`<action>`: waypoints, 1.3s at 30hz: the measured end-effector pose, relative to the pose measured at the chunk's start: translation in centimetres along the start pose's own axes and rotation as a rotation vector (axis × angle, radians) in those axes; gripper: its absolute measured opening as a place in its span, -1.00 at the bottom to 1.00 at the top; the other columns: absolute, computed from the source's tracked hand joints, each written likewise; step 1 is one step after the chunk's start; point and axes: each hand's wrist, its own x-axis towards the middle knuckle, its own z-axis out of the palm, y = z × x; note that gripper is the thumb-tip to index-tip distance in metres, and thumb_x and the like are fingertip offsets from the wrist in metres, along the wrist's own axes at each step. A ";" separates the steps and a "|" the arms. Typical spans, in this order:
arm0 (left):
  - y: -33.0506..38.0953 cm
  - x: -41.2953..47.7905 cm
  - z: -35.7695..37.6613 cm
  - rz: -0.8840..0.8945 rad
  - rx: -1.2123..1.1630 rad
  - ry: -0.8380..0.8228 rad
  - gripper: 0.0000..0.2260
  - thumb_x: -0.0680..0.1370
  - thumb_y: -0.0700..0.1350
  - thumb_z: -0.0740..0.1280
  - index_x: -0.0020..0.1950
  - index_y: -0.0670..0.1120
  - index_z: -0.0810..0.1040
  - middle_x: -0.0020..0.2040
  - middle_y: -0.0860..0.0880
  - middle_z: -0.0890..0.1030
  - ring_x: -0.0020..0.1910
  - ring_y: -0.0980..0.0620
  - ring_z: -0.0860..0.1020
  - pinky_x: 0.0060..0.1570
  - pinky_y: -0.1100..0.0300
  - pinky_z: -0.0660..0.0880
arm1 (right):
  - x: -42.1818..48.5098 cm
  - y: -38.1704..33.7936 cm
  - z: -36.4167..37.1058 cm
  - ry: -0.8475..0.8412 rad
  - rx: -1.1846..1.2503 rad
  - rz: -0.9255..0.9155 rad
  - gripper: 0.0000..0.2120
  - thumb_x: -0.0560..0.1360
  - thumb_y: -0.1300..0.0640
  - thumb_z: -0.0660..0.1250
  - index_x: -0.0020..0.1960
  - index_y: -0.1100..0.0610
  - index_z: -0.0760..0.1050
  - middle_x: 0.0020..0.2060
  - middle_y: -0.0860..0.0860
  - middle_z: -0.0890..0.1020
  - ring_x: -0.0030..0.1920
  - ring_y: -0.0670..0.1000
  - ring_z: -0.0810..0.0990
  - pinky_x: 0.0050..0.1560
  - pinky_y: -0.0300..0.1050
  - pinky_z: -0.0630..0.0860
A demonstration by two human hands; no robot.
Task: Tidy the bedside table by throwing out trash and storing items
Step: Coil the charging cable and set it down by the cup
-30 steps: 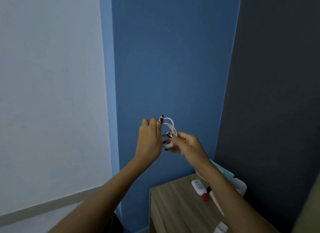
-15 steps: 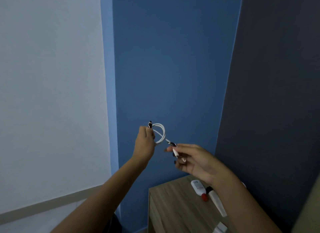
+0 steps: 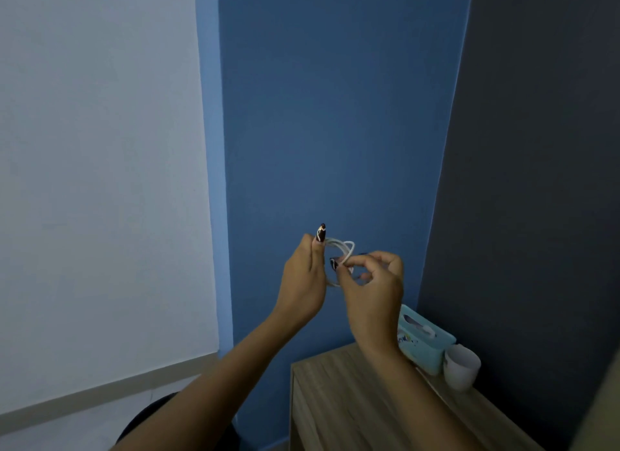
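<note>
You hold a coiled white cable (image 3: 340, 249), left hand (image 3: 303, 279) pinching its 9 o'clock side, right hand (image 3: 372, 282) wrapping; next, secure the end, then store it

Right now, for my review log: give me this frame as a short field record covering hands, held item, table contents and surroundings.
left hand: raised at the blue wall, pinching the coil's upper left side
right hand: pinching the coil's right side
held item: white cable, looped into a small coil between both hands, above the table
bedside table: wooden, lower right
on table: teal tissue box in the back corner, white cup beside it
other items: forearm hides part of the tabletop
walls: white left, blue centre, dark grey right
</note>
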 end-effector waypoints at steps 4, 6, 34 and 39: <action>0.5 0.0 -0.1 0.022 -0.047 -0.044 -0.58 0.64 0.12 -0.02 -0.13 -0.21 0.34 -0.32 -0.07 0.37 -0.37 0.02 0.33 -0.33 0.01 0.36 | 0.5 -0.2 -0.2 -0.171 0.458 0.473 -0.69 0.43 0.23 0.44 0.03 0.04 0.35 0.03 0.03 0.59 -0.05 -0.01 0.62 -0.13 -0.22 0.54; 0.5 0.2 -0.1 0.007 -0.070 -0.039 -0.59 0.65 0.11 -0.01 -0.13 -0.21 0.34 -0.33 -0.04 0.37 -0.36 0.05 0.35 -0.33 0.08 0.36 | 0.9 -0.2 -0.4 -0.352 0.732 0.614 -0.69 0.49 0.27 0.36 0.12 -0.01 0.36 -0.07 0.08 0.69 -0.13 0.02 0.68 -0.17 -0.11 0.59; -0.4 1.5 -0.2 -0.343 -0.324 -0.026 -0.71 0.66 -0.02 0.02 -0.18 -0.12 0.33 -0.34 -0.06 0.31 -0.42 0.03 0.24 -0.35 0.15 0.23 | 2.1 3.7 -5.9 -0.811 0.052 0.154 -0.87 0.52 0.24 0.35 0.03 0.11 0.60 -0.14 0.02 0.74 -0.11 -0.03 0.70 0.02 -0.08 0.60; -1.6 0.4 1.2 -0.299 -0.281 -0.140 -0.68 0.67 -0.02 0.03 -0.20 -0.13 0.38 -0.37 -0.05 0.39 -0.44 0.05 0.35 -0.38 0.21 0.33 | 1.6 4.3 -6.4 -0.780 0.136 0.291 -0.57 0.51 0.31 0.29 0.33 0.02 0.45 0.20 -0.04 0.62 0.11 -0.08 0.64 0.10 -0.01 0.61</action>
